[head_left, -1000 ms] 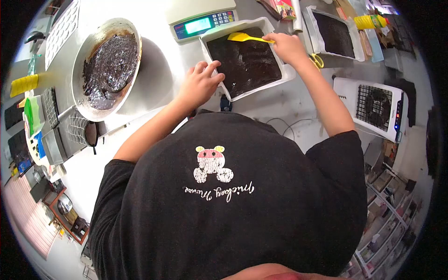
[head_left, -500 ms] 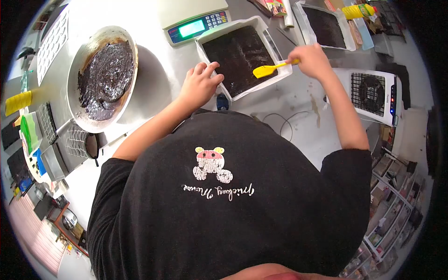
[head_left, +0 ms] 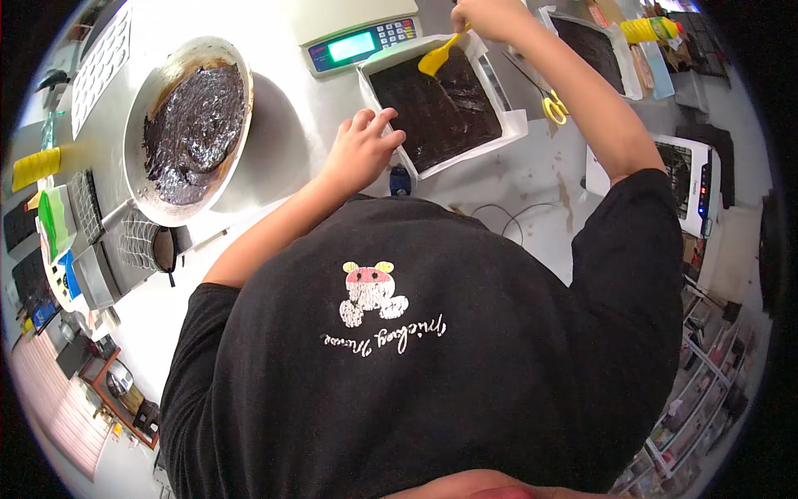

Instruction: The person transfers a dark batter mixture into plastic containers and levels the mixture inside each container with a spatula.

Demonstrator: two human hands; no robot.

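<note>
A square baking pan (head_left: 513, 126) lined with white paper holds a layer of dark brown batter (head_left: 428, 116). At the pan's left side, my left hand (head_left: 359, 151) has its fingers bent over the rim and seems to hold it. My right hand (head_left: 492, 17) is closed around the handle of a yellow spatula (head_left: 435, 60) above the far edge of the pan. The spatula's blade is at the batter near the far side; whether it touches is hard to tell. Glossy streaks mark the batter's surface on the right.
A large round pan (head_left: 133, 158) with more dark batter stands on the left. Behind the baking pan is a digital scale (head_left: 353, 46) with a lit display. Yellow-handled scissors (head_left: 554, 108) lie to the right, near a second lined pan (head_left: 625, 68) and a yellow bottle (head_left: 651, 31).
My right hand has carried the spatula from the pan's near right corner to its far side. The left hand stays at the left rim. The scissors' yellow handles now show.
</note>
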